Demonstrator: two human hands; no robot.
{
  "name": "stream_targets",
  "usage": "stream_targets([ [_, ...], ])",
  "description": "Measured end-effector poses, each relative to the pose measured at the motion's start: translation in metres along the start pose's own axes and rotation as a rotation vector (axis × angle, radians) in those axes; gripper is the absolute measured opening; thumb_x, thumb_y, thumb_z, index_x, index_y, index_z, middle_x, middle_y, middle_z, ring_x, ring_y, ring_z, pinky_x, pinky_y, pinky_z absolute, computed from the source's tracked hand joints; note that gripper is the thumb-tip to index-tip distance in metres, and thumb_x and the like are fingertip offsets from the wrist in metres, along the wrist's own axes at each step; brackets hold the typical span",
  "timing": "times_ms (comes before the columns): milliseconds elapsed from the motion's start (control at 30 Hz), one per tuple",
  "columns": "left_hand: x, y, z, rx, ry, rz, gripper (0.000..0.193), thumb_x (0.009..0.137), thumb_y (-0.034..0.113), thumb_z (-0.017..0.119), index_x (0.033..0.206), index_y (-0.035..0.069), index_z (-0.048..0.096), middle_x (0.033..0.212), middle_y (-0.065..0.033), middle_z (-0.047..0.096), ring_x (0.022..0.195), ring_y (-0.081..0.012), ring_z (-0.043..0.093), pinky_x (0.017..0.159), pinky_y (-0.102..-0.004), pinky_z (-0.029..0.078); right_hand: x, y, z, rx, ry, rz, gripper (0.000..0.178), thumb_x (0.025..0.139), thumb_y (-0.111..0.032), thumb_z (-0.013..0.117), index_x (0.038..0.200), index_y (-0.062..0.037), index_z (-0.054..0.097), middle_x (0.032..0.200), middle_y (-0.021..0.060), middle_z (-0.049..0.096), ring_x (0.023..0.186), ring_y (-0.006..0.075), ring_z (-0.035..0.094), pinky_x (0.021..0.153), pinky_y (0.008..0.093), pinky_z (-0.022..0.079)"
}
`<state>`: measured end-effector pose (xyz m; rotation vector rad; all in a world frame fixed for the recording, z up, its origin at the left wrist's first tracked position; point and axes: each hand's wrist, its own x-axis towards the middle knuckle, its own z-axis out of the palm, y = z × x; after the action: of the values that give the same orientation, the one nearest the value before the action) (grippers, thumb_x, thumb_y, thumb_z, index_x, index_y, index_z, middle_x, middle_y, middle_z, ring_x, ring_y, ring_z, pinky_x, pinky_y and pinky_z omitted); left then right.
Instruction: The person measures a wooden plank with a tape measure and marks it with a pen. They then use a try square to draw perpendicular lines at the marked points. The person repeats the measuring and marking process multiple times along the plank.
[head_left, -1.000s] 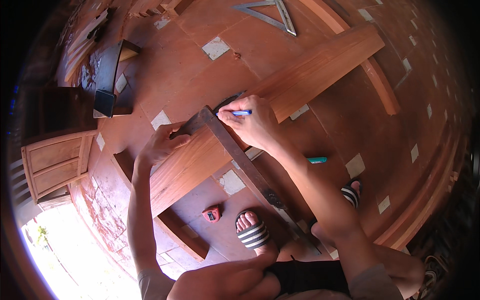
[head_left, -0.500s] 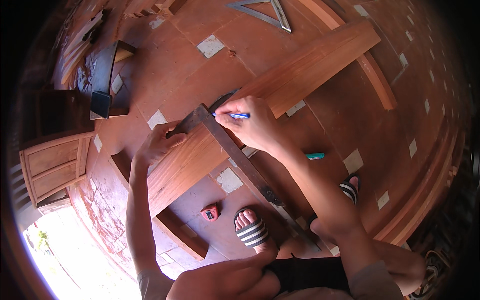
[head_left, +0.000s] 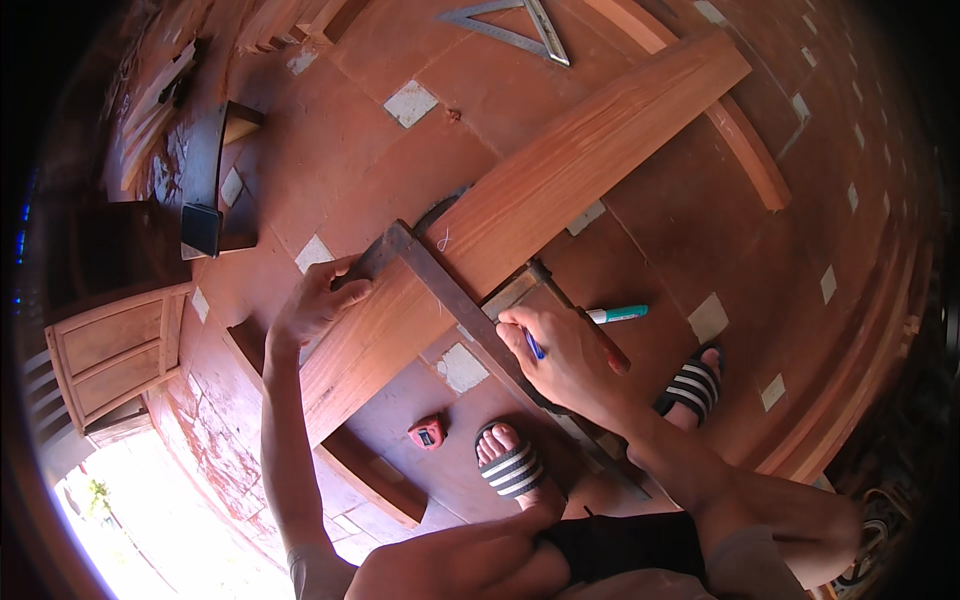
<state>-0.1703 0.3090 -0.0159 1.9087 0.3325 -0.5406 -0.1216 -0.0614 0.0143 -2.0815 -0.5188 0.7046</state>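
Wooden plank (head_left: 600,140) laid across 2 supports (head_left: 752,158)

Above the tiled floor (head_left: 330,170), the plank is crossed by the long arm of a dark square (head_left: 445,284). The square's short arm is clamped by the left hand (head_left: 318,303) at the plank's far edge. Well apart, a blue pen (head_left: 534,346) is gripped in the right hand (head_left: 568,358). A green marker (head_left: 624,313) and a red tape measure (head_left: 427,432) are seen on the floor.

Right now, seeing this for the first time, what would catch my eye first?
Probably the long reddish board slanting across the middle, with a dark straight-edged tool lying across it. The left fingers sit near the tool's upper end, while the right fingers hold a blue pen near its middle. Lower down, a small red device lies beside a striped sandal.
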Motion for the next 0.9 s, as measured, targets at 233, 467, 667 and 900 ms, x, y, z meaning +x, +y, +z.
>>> stream_targets([
  [233,0.028,0.019,0.012,-0.04,-0.031,0.029,0.047,0.102,0.019,0.076,0.143,-0.004,0.067,0.122,-0.0052,0.077,0.11,-0.0116,0.064,0.105,-0.0324,0.049,-0.019,0.008,-0.004,-0.069,0.162,-0.069,0.031,0.1,-0.011,0.071,0.125,0.0077,0.069,0.11,0.0276,0.075,0.097,0.0427,0.075,0.087,0.047,0.06],
  [467,0.034,0.026,0.014,0.032,-0.026,-0.04,0.045,0.101,0.018,0.075,0.142,-0.001,0.069,0.123,-0.0052,0.076,0.114,-0.012,0.062,0.107,-0.0334,0.046,-0.022,0.011,-0.008,-0.021,0.218,-0.082,0.03,0.1,-0.007,0.069,0.126,0.0065,0.069,0.112,0.0257,0.075,0.097,0.0409,0.075,0.092,0.0454,0.059],
  [667,0.034,0.024,0.015,0.059,-0.014,0.029,0.044,0.102,0.018,0.074,0.141,-0.001,0.069,0.122,-0.0037,0.076,0.115,-0.0116,0.061,0.107,-0.033,0.046,-0.023,0.006,-0.02,-0.014,0.217,-0.098,0.028,0.101,-0.01,0.068,0.124,0.0068,0.07,0.102,0.0256,0.077,0.094,0.0411,0.075,0.088,0.0462,0.059],
  [900,0.033,0.032,0.016,0.066,-0.02,0.008,0.042,0.104,0.019,0.074,0.139,-0.002,0.07,0.123,-0.0011,0.075,0.115,-0.0101,0.06,0.107,-0.0327,0.046,-0.018,0.001,-0.038,0.038,0.197,0.008,0.037,0.11,-0.025,0.064,0.129,0.0056,0.071,0.111,0.0266,0.077,0.101,0.0393,0.076,0.089,0.0437,0.059],
])
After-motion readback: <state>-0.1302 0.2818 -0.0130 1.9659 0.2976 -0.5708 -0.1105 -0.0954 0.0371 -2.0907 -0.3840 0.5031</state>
